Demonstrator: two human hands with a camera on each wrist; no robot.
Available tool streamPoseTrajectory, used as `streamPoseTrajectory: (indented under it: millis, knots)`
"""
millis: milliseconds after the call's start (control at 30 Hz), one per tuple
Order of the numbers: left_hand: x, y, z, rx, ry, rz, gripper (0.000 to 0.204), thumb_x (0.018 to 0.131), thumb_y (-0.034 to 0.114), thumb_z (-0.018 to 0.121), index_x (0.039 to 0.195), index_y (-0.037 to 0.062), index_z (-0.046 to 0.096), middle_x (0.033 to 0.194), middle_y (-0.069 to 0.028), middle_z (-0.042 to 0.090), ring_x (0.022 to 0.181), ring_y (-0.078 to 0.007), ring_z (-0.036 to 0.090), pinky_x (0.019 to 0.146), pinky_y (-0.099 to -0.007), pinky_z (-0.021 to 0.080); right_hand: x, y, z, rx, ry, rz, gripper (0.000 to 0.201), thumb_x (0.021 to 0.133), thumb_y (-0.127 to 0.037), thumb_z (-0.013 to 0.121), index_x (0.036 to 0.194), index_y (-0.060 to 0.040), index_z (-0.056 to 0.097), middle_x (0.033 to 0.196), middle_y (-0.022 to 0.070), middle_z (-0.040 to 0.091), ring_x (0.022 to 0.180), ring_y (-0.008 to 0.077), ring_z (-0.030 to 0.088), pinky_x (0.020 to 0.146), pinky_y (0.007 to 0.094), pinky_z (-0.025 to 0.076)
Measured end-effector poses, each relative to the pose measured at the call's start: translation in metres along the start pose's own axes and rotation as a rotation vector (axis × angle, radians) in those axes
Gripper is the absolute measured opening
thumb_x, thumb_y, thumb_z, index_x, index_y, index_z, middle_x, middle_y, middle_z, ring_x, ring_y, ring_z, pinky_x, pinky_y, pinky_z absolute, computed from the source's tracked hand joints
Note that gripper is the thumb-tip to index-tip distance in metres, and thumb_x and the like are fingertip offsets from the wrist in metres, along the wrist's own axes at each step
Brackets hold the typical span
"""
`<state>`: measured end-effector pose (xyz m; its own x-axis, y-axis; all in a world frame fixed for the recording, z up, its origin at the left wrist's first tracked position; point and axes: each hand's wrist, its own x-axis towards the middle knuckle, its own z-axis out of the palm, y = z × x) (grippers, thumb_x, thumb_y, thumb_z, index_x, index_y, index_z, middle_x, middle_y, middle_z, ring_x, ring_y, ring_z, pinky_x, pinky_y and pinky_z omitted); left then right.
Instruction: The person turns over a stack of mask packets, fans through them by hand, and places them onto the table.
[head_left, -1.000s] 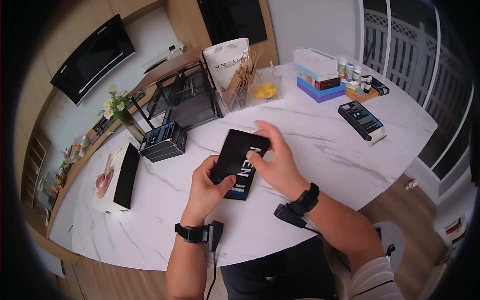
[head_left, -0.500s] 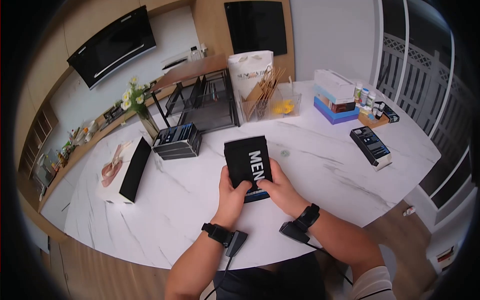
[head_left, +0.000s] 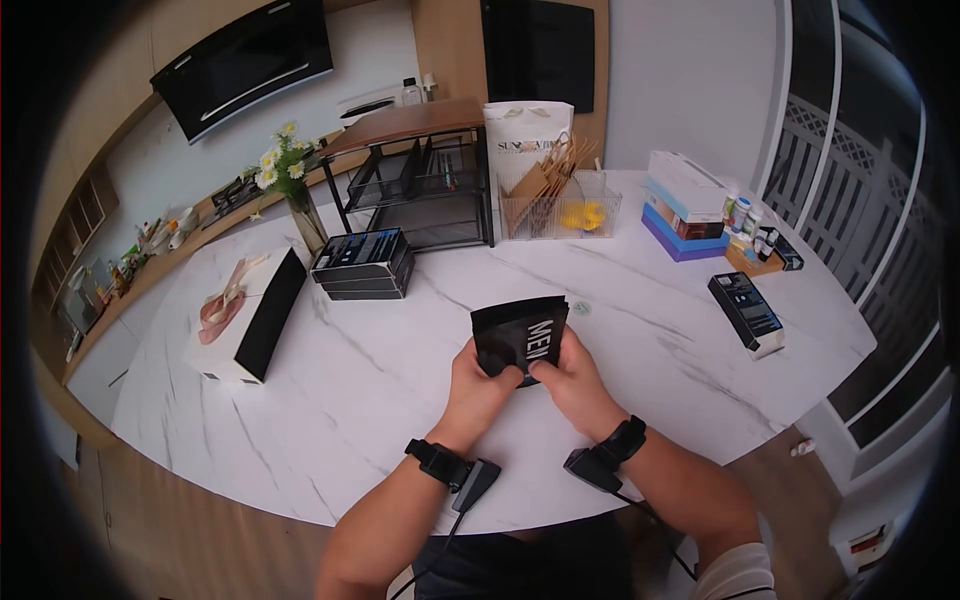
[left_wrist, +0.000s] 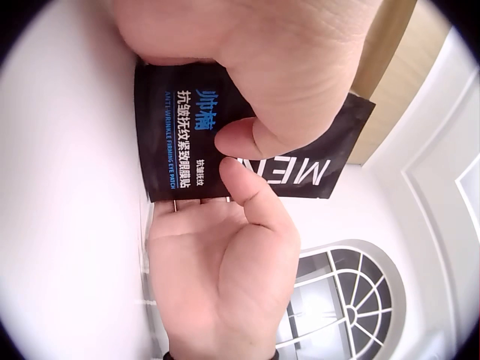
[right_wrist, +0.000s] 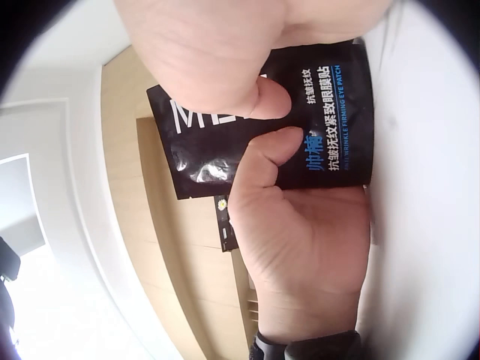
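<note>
Both hands hold a black packet (head_left: 518, 338) with white "MEN" lettering, upright near the middle of the table. The left hand (head_left: 482, 392) grips its left edge and the right hand (head_left: 580, 385) its right edge, thumbs pressing the front face with their tips close together. In the left wrist view the packet (left_wrist: 161, 135) shows blue and white print along its lower end. The right wrist view shows the same packet (right_wrist: 352, 150), its surface shiny near one corner. Several layers seem to stand at the top edge. The fingers behind the packet are mostly hidden.
A stack of black boxes (head_left: 362, 265) stands left of the packet, beside a white gift box (head_left: 240, 315) with a pink ribbon. Behind are a mesh organizer (head_left: 420, 215) and a clear basket (head_left: 560, 215). Stacked boxes (head_left: 685, 235) and an open black box (head_left: 745, 310) lie right.
The right hand has moved from the packet's upper part down to its right edge. The packet has been turned upright and sits between both hands. The head view has shifted.
</note>
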<state>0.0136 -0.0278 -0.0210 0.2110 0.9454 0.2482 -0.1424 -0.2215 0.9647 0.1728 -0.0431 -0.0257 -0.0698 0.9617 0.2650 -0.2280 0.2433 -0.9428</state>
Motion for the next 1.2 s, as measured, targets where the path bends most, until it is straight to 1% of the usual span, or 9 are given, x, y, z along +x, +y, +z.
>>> streamPoseTrajectory:
  millis: [200, 267, 600, 667, 767, 867, 1000, 1067, 1200]
  knots:
    - [0.000, -0.005, 0.003, 0.000, 0.013, 0.041, 0.041, 0.083, -0.006, 0.063, 0.123, 0.0000, 0.057, 0.113, -0.0057, 0.067, 0.101, -0.0131, 0.063, 0.086, -0.0289, 0.053, 0.003, 0.010, -0.004, -0.159, 0.004, -0.104, 0.038, 0.090, 0.002, 0.057, 0.127, 0.0024, 0.049, 0.113, 0.0088, 0.063, 0.103, 0.0165, 0.060, 0.093, 0.0321, 0.050]
    - [0.001, -0.001, 0.006, -0.060, 0.094, 0.048, 0.041, 0.080, -0.006, 0.064, 0.120, -0.0016, 0.055, 0.105, -0.0051, 0.065, 0.095, -0.0131, 0.062, 0.085, -0.0275, 0.053, 0.002, 0.002, -0.006, -0.296, -0.040, -0.072, 0.037, 0.091, 0.000, 0.058, 0.127, 0.0028, 0.050, 0.115, 0.0104, 0.064, 0.105, 0.0180, 0.061, 0.094, 0.0337, 0.050]
    - [-0.004, 0.005, 0.004, -0.078, 0.174, 0.044, 0.040, 0.080, -0.006, 0.063, 0.118, -0.0017, 0.051, 0.102, -0.0060, 0.064, 0.091, -0.0111, 0.061, 0.080, -0.0258, 0.052, -0.002, 0.002, -0.004, -0.384, -0.007, -0.060, 0.040, 0.091, -0.003, 0.062, 0.128, 0.0033, 0.049, 0.113, 0.0134, 0.064, 0.105, 0.0215, 0.062, 0.093, 0.0364, 0.050]
    - [-0.003, 0.006, 0.004, -0.067, 0.108, -0.013, 0.049, 0.081, -0.006, 0.062, 0.129, -0.0016, 0.052, 0.118, -0.0073, 0.064, 0.108, -0.0149, 0.061, 0.093, -0.0301, 0.051, -0.001, -0.002, -0.004, -0.353, -0.022, -0.053, 0.037, 0.092, -0.003, 0.062, 0.126, 0.0034, 0.049, 0.113, 0.0130, 0.063, 0.104, 0.0210, 0.062, 0.092, 0.0360, 0.050]
    - [-0.001, -0.001, 0.007, -0.070, 0.124, 0.063, 0.033, 0.084, -0.002, 0.064, 0.115, -0.0018, 0.053, 0.104, -0.0056, 0.063, 0.094, -0.0106, 0.059, 0.084, -0.0262, 0.050, 0.002, 0.008, -0.010, -0.324, -0.037, -0.078, 0.033, 0.093, -0.003, 0.061, 0.124, 0.0031, 0.050, 0.112, 0.0117, 0.063, 0.103, 0.0191, 0.061, 0.091, 0.0340, 0.050]
    - [-0.002, 0.000, 0.009, -0.078, 0.124, 0.098, 0.032, 0.085, 0.000, 0.064, 0.116, -0.0020, 0.054, 0.105, -0.0058, 0.063, 0.096, -0.0117, 0.059, 0.087, -0.0273, 0.050, 0.001, -0.003, -0.007, -0.322, -0.038, -0.040, 0.039, 0.095, 0.003, 0.056, 0.133, 0.0015, 0.046, 0.121, 0.0060, 0.060, 0.114, 0.0134, 0.056, 0.101, 0.0315, 0.045]
    - [-0.004, 0.000, 0.006, 0.003, 0.078, 0.091, 0.042, 0.088, -0.003, 0.063, 0.129, -0.0030, 0.051, 0.117, -0.0086, 0.064, 0.109, -0.0142, 0.061, 0.097, -0.0294, 0.049, 0.002, -0.001, -0.010, -0.337, -0.047, -0.034, 0.039, 0.096, 0.003, 0.056, 0.133, 0.0015, 0.047, 0.122, 0.0062, 0.061, 0.113, 0.0129, 0.057, 0.101, 0.0312, 0.045]
    - [-0.002, -0.007, 0.006, 0.100, 0.089, 0.071, 0.042, 0.088, -0.002, 0.064, 0.128, -0.0033, 0.051, 0.116, -0.0088, 0.064, 0.108, -0.0139, 0.061, 0.096, -0.0290, 0.049, 0.004, 0.006, -0.012, -0.319, -0.019, -0.049, 0.029, 0.095, -0.002, 0.060, 0.122, 0.0022, 0.050, 0.111, 0.0086, 0.064, 0.102, 0.0150, 0.060, 0.089, 0.0316, 0.050]
    - [-0.005, 0.004, 0.006, 0.121, 0.109, 0.109, 0.040, 0.088, -0.002, 0.064, 0.126, -0.0035, 0.051, 0.115, -0.0086, 0.064, 0.106, -0.0131, 0.061, 0.095, -0.0286, 0.049, 0.001, -0.008, -0.005, -0.296, -0.042, -0.026, 0.029, 0.095, 0.002, 0.057, 0.123, 0.0019, 0.051, 0.111, 0.0080, 0.065, 0.103, 0.0135, 0.061, 0.090, 0.0306, 0.050]
